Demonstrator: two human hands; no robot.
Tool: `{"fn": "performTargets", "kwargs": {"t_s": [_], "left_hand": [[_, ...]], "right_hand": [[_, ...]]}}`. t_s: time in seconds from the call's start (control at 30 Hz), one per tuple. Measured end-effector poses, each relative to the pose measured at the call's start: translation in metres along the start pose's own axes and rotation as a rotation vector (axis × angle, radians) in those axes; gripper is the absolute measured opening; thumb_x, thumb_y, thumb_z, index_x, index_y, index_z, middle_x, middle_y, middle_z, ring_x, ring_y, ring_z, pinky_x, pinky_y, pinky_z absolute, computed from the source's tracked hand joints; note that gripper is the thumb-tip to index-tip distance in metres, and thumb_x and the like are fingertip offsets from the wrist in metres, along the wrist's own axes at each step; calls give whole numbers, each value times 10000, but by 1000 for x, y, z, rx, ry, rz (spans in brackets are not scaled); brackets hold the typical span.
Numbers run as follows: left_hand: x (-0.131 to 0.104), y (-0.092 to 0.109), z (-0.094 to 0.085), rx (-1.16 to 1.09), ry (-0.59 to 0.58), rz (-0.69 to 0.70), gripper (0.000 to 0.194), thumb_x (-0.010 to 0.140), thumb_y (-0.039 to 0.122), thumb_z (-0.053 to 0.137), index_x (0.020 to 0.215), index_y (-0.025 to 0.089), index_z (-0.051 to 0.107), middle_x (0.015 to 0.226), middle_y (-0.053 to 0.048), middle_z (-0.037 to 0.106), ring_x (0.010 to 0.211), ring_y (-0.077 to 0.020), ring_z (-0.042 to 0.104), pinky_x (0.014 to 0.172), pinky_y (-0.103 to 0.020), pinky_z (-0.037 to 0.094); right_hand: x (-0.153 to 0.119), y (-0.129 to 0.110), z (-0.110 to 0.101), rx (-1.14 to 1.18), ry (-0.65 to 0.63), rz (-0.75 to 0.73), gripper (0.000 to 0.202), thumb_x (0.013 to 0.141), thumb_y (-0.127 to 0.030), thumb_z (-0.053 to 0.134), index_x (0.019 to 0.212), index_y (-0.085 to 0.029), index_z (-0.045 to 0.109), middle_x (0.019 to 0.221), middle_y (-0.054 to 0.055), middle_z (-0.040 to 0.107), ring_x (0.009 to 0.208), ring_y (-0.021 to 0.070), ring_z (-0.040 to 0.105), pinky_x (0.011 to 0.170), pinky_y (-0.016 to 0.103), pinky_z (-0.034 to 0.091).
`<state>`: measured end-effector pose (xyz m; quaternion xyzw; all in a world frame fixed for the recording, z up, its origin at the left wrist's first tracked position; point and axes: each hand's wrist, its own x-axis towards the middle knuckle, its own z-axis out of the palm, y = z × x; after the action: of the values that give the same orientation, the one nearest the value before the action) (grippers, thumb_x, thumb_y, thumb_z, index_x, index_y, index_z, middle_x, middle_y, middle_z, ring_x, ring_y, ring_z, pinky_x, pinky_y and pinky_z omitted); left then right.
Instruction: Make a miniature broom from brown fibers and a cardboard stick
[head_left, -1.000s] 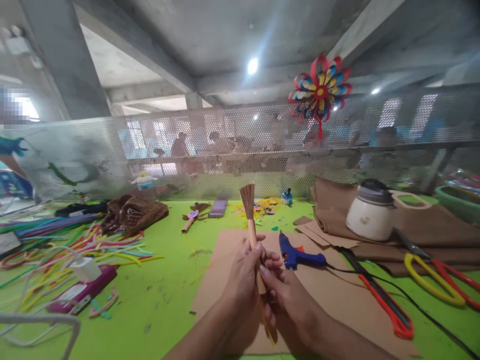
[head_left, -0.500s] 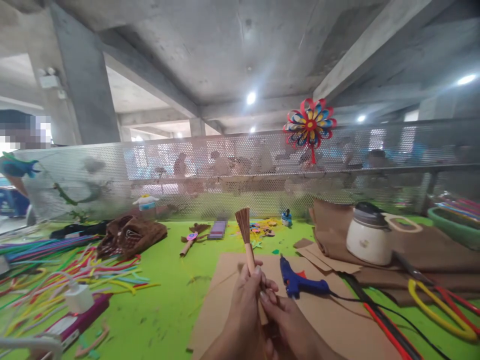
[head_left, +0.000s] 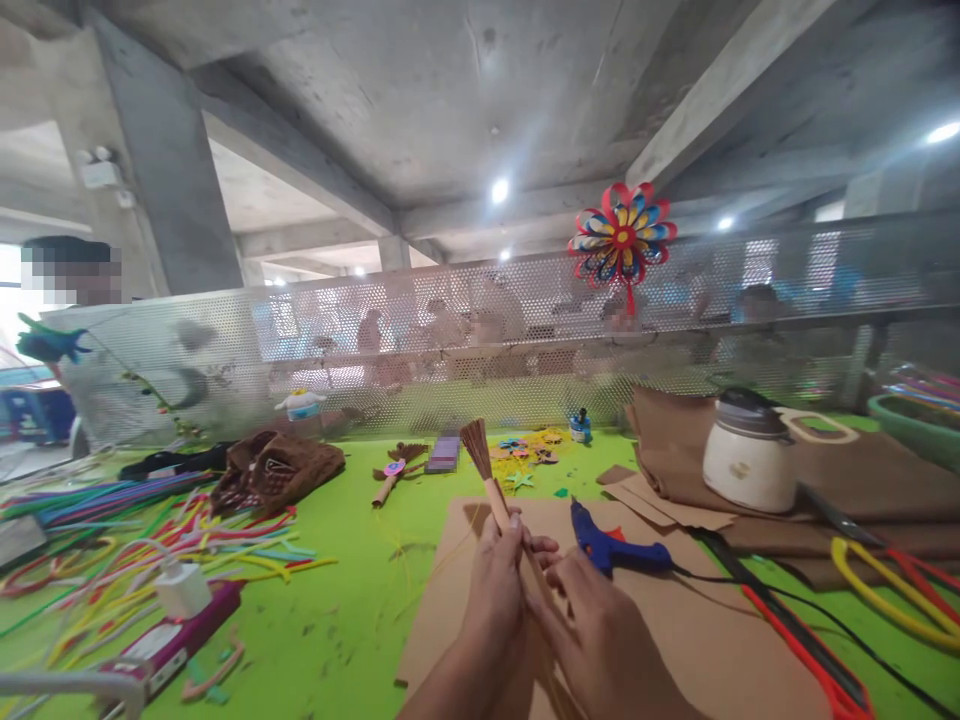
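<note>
My left hand (head_left: 495, 575) is wrapped round the tan handle of a small brush (head_left: 477, 450), whose brown bristles fan out at the top and lean left. Beside it, my right hand (head_left: 592, 610) has its fingers bent against the lower part of the handle; its fingertips are partly hidden. Both hands are above a brown cardboard sheet (head_left: 675, 625). A blue glue gun (head_left: 622, 552) lies on the cardboard, just beyond my right hand.
Coloured strips (head_left: 255, 545) and a purple power strip (head_left: 180, 635) lie left. A brown bag (head_left: 277, 470) and colourful cut-outs (head_left: 525, 450) sit farther back. At right are a white kettle (head_left: 750, 460), brown fabric (head_left: 675, 430) and yellow-handled scissors (head_left: 885, 590). A perforated screen (head_left: 420, 350) stands behind.
The brush top has tilted further left. My right hand has turned and shifted right, with its back now more upward. The view has shifted slightly.
</note>
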<state>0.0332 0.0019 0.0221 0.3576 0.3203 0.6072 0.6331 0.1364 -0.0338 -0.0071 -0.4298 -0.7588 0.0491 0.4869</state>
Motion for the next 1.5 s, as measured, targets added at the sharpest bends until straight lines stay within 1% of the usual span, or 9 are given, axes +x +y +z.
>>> {"fn": "performTargets", "kwargs": {"t_s": [0.07,0.2,0.4,0.57,0.83,0.93,1.03,1.27,1.5], "left_hand": [[2,-1,-2,18,45,-2,286,768,322,614,903,211,388,621,-1,617,543,-151,612,500,-222,430],[3,-5,-1,-7,110,16,293,763,288,623,875,220,361,606,4,614,602,-175,649,542,-234,455],[1,-11,1,18,149,68,276,797,336,593,883,215,360,633,-6,630,599,-160,652,627,-262,493],[2,-13,-1,42,119,88,268,813,355,570,881,214,352,631,-13,636,597,-167,651,614,-272,496],[7,-17,-5,54,67,56,278,808,379,565,827,213,343,607,-18,638,577,-168,650,597,-263,475],[5,-17,-4,36,73,37,319,774,401,603,847,218,352,617,12,618,567,-155,635,591,-253,460],[1,-17,-2,44,38,34,345,760,434,611,836,227,346,632,28,600,575,-145,615,560,-232,428],[-11,-16,5,106,41,98,346,753,449,611,868,226,374,669,34,567,551,-123,553,535,-233,387],[-9,-21,1,138,84,92,326,771,462,576,859,224,371,720,1,577,667,-156,592,583,-249,402]], "right_hand": [[0,1,-2,-95,71,-130,171,897,-195,447,1024,-177,560,898,100,588,829,235,573,706,324,448],[-3,2,5,-236,54,-241,150,888,-149,433,946,-151,571,857,104,573,800,247,547,694,371,460],[-10,4,18,-221,-6,-201,214,908,-122,393,1062,-137,541,807,86,579,755,226,564,649,334,466],[-10,8,20,-121,19,-172,149,920,-149,401,904,-184,545,790,70,592,734,209,583,628,298,459],[-6,6,16,-136,-7,-159,143,898,-149,404,823,-189,519,743,64,612,692,216,612,591,301,468],[-5,2,11,-195,-22,-171,155,883,-141,411,971,-163,537,823,94,635,769,246,631,633,342,504],[-4,1,8,-214,-16,-164,272,875,-128,439,1140,-151,497,985,122,628,938,253,617,784,373,518],[-4,6,12,-176,66,-185,296,879,-102,423,1159,-158,500,1057,123,616,1029,236,593,867,355,516],[-8,8,16,-187,35,-198,392,842,-66,415,1220,-132,498,1069,126,614,1060,229,580,899,322,496]]}}
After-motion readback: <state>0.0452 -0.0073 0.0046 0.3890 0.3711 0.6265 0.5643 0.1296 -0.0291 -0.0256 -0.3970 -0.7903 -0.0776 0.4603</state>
